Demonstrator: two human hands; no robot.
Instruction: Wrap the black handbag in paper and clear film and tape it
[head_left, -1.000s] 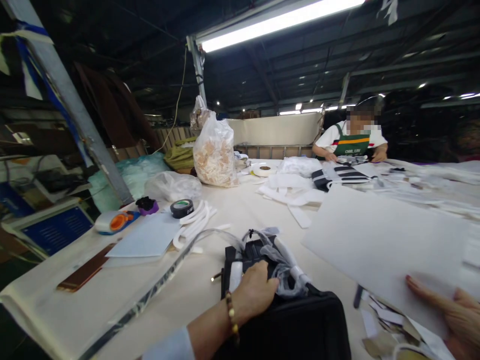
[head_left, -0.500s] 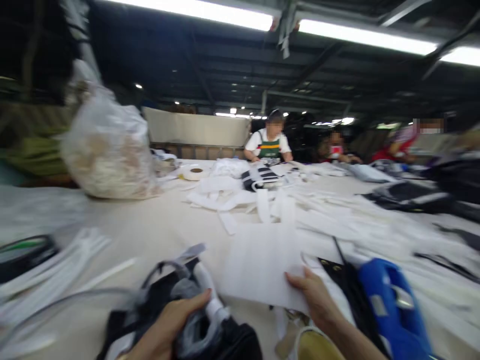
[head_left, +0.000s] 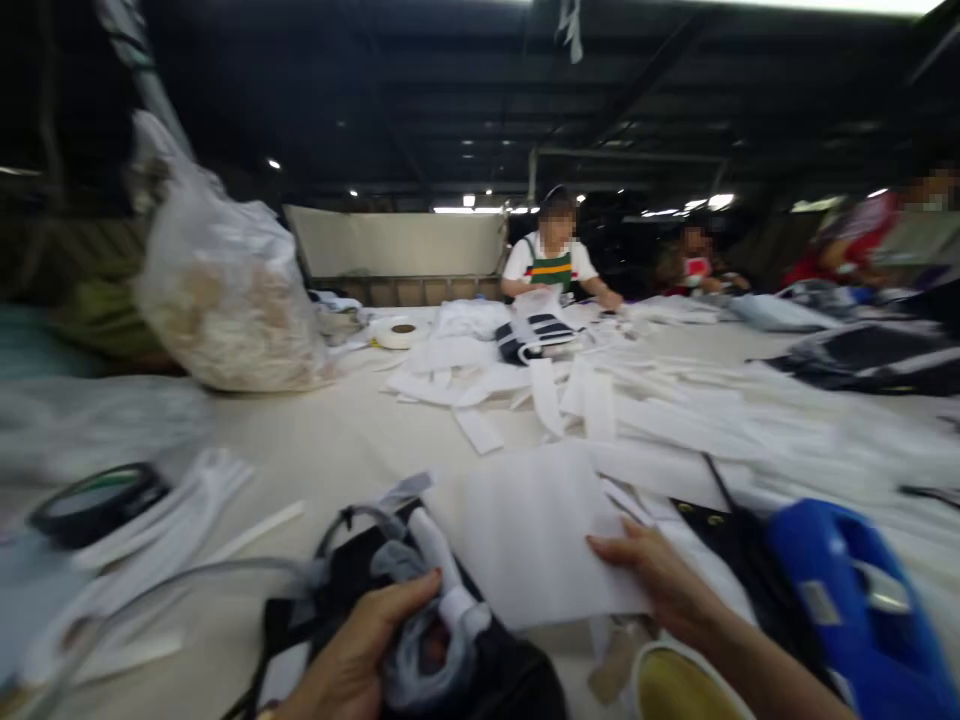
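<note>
My left hand is closed around part of a black bag-like item at the bottom of the view. White wrap and a grey, crumpled see-through covering lie along that item beside my thumb. With thumb and fingers, my right hand pinches the right edge of a thin white foam sheet. The sheet lies nearly flat and reaches toward the black item. Below my right wrist is a round yellowish object with a pale rim, partly cut off.
A blue plastic tool or container stands at right. White foam strips cover the table's middle. A stuffed clear bag, a tape roll and a black ring-shaped roll are at left. Across the table works a person in a green apron.
The view has tilted down slightly, and things near my hands appear farther right. Both hands keep their holds. The person across the table has an arm stretched farther to the right.
</note>
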